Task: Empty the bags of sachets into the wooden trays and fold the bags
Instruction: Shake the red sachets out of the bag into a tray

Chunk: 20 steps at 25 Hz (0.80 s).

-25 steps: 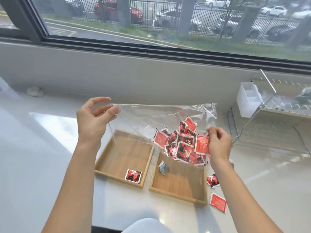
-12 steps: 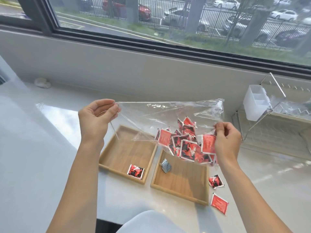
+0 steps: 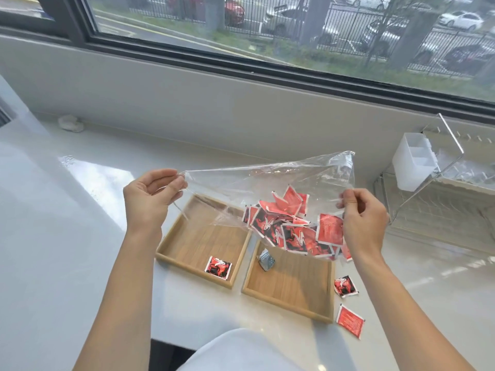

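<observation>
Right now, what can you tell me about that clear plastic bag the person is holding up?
The clear plastic bag is thin, glossy, wrinkled film, held in the air and stretched sideways over the left tray and right tray. The left hand pinches its left corner; the right hand pinches its right edge. A heap of red sachets sags in its lower right part, above the right tray. Its upper right corner sticks up loose.
</observation>
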Motion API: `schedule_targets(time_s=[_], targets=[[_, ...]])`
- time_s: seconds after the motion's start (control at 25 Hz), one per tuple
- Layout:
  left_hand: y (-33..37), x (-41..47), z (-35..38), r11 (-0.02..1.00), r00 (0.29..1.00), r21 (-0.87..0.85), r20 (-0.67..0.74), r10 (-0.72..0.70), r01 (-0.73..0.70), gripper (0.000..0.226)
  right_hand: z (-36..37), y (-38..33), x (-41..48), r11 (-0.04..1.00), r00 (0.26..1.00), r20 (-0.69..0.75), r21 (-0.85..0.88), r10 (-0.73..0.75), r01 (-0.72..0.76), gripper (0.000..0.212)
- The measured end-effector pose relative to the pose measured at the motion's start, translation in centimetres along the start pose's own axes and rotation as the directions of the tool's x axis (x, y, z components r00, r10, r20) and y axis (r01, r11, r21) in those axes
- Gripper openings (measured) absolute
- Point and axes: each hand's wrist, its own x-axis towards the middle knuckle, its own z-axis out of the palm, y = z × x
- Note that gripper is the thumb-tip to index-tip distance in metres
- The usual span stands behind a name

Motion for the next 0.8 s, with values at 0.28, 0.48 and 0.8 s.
schedule_targets(time_s=[0.28, 0.48, 0.8], targets=[[-0.9, 0.2, -0.3, 0.999, 0.999, -0.027, -0.007, -0.033, 0.033, 0.022, -0.9, -1.2, 0.9, 0.992, 0.996, 0.066, -0.104, -0.064, 0.071, 0.020], [-1.7, -0.1, -0.1, 0.998, 0.998, -0.024, 0.010, -0.057, 0.057, 0.020, -1.3, -1.9, 1.2, 0.985, 0.993, 0.004, -0.125, -0.122, 0.121, 0.020], [-2.4, -0.1, -0.8, 0.996, 0.997, -0.029, 0.001, -0.083, 0.083, 0.017, -0.3, -2.3, 1.1, 0.969, 0.985, 0.026, -0.177, -0.170, 0.172, 0.021]])
